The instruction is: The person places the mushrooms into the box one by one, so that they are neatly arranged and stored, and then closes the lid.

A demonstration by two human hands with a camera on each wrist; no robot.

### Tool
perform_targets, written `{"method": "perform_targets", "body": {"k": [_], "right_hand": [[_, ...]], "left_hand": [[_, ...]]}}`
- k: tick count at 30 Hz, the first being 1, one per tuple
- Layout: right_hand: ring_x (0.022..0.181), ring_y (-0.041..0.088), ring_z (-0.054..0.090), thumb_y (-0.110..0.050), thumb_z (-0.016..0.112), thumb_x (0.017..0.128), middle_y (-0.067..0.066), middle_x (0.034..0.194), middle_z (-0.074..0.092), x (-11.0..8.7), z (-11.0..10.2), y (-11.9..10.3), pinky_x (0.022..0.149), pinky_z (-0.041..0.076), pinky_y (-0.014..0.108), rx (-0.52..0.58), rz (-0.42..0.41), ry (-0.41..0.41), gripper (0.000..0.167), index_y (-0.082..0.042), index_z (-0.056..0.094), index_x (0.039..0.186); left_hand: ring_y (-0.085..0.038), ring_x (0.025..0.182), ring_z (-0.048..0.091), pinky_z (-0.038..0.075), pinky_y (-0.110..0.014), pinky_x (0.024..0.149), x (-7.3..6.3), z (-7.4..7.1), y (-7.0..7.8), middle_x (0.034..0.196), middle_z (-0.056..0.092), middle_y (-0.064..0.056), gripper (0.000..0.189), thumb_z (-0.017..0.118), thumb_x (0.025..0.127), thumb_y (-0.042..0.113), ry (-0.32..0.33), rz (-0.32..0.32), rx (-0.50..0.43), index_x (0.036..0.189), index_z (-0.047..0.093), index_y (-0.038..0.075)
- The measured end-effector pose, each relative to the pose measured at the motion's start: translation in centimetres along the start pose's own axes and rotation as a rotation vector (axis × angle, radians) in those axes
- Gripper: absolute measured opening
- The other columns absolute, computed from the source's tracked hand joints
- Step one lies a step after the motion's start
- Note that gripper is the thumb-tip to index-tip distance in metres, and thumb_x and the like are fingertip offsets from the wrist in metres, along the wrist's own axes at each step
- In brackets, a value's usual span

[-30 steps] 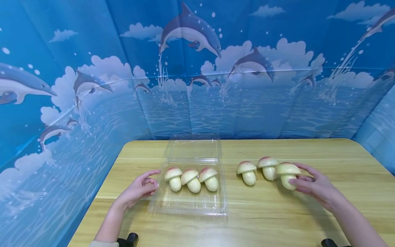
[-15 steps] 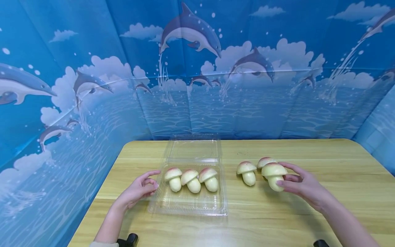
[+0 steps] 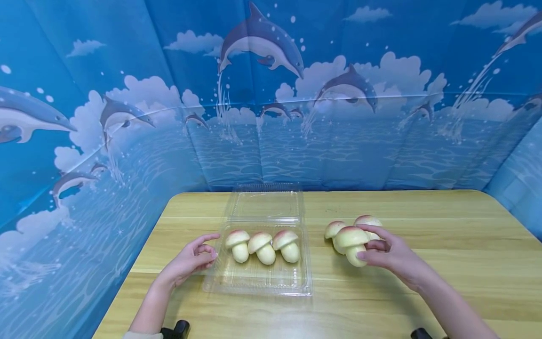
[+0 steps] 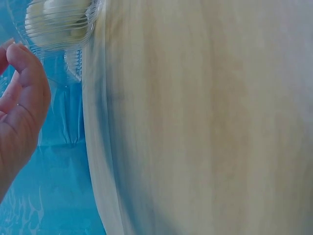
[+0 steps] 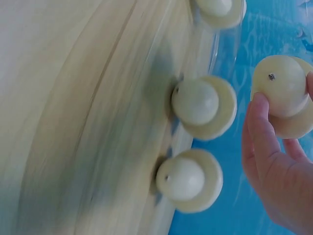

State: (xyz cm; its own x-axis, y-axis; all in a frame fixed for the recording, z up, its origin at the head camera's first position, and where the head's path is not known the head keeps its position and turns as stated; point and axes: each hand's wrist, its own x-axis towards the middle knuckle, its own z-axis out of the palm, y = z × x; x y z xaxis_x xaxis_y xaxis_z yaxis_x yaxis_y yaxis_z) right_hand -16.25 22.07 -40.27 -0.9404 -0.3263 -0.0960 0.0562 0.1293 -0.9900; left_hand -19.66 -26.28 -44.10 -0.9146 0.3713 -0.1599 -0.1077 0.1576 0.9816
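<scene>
My right hand (image 3: 387,252) pinches a mushroom-shaped piece (image 3: 352,238), cream with a pinkish cap, between thumb and fingers. It is raised off the table in the right wrist view, where its round stem end (image 5: 281,85) faces the camera. Two like pieces stay on the table behind it, a left one (image 3: 333,229) partly covered and a right one (image 3: 367,220). Three more mushroom shapes (image 3: 261,245) lie in a row inside a clear plastic clamshell box (image 3: 258,286). My left hand (image 3: 189,260) is at the box's left side, index finger extended, the others loosely bent; contact is unclear.
The box's clear lid (image 3: 267,205) lies folded back toward the rear edge of the wooden table (image 3: 444,226). A blue dolphin-print cloth (image 3: 271,150) hangs behind and beside the table. Black wrist-worn devices (image 3: 179,328) show at the bottom.
My right hand has carried the mushroom-shaped piece leftward, from the right end of the loose group to in front of the other two. The left hand and the box have stayed put.
</scene>
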Motion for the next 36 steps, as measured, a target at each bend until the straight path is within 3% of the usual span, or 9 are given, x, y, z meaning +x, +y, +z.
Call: {"method": "perform_targets", "body": {"k": [7, 25, 31, 36], "right_hand": [[0.09, 0.016, 0.06, -0.009, 0.066, 0.085, 0.012, 0.101, 0.059, 1.1, 2.3, -0.8, 0.081, 0.05, 0.037, -0.005, -0.019, -0.06, 0.071, -0.004, 0.028, 0.144], [0.089, 0.02, 0.058, -0.006, 0.073, 0.079, 0.01, 0.095, 0.059, 4.6, 9.9, -1.5, 0.076, 0.05, 0.03, 0.069, -0.05, -0.21, 0.075, 0.002, 0.032, 0.141], [0.08, 0.016, 0.057, -0.005, 0.074, 0.077, 0.007, 0.086, 0.057, 5.4, 11.8, -1.4, 0.07, 0.05, 0.027, 0.047, -0.067, -0.227, 0.073, -0.001, 0.037, 0.14], [0.082, 0.018, 0.059, -0.002, 0.074, 0.076, 0.009, 0.091, 0.062, 6.2, 13.5, -1.2, 0.072, 0.051, 0.028, 0.049, -0.062, -0.235, 0.071, -0.002, 0.04, 0.137]], "left_hand": [[-0.009, 0.068, 0.05, 0.044, -0.02, 0.062, 0.1, -0.1, 0.0, 0.088, 0.053, -0.001, 0.062, 0.06, 0.09, 0.006, -0.007, 0.003, -0.013, 0.143, 0.028, 0.001], [-0.008, 0.068, 0.05, 0.046, -0.021, 0.064, 0.1, 0.0, -0.1, 0.089, 0.054, -0.001, 0.062, 0.06, 0.09, 0.008, -0.006, -0.005, -0.001, 0.143, 0.028, 0.001], [-0.008, 0.068, 0.05, 0.045, -0.021, 0.063, 0.0, 0.0, 0.0, 0.088, 0.054, -0.001, 0.062, 0.061, 0.09, 0.01, -0.003, 0.001, 0.003, 0.142, 0.029, 0.001], [-0.008, 0.067, 0.05, 0.045, -0.021, 0.063, 0.0, 0.0, 0.0, 0.088, 0.054, -0.001, 0.062, 0.06, 0.09, 0.009, -0.009, 0.002, 0.0, 0.143, 0.028, 0.001]]}}
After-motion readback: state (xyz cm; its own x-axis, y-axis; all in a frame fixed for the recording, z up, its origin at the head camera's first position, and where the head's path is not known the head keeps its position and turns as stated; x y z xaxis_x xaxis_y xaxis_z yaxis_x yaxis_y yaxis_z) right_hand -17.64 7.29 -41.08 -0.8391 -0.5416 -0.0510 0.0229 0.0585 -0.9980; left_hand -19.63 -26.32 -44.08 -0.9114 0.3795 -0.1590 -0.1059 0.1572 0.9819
